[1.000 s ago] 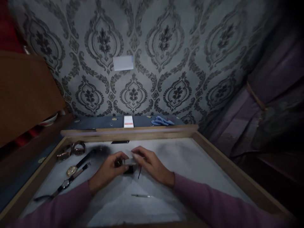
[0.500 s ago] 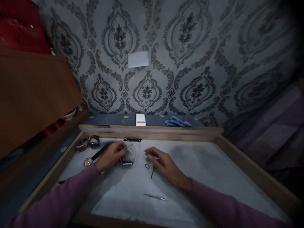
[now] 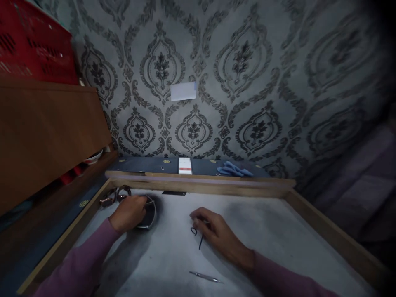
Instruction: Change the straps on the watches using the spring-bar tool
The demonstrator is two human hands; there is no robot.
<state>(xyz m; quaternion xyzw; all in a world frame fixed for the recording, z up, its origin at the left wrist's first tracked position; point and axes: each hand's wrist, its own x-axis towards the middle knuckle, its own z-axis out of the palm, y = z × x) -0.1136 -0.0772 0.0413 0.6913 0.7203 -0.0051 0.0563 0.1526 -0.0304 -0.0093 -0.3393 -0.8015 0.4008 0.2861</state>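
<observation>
My left hand (image 3: 130,212) is closed on a wristwatch (image 3: 144,226) at the left of the tray. The watch's pale band curves up in a loop beside my fingers, and part of it is hidden by the hand. My right hand (image 3: 213,229) hovers low over the white surface, fingers loosely bent, thumb and forefinger slightly apart with nothing visible between them. Right by its fingertips lies a small dark ring-shaped piece (image 3: 193,231). A thin dark strip (image 3: 201,242) lies beside the ring. Nearer to me is a slim metal pen-like tool (image 3: 206,276).
A wooden-rimmed tray (image 3: 201,183) surrounds the work surface. Brown wristwatches (image 3: 108,199) sit in its far left corner, and a flat black strip (image 3: 174,193) lies along the back. Beyond the rim are a lit phone (image 3: 185,166) and a blue cloth (image 3: 234,168). A wooden cabinet (image 3: 52,136) stands left.
My left hand has moved left with the watch and covers more of the items there. My right hand has come slightly closer to the dark ring. The camera has tilted up.
</observation>
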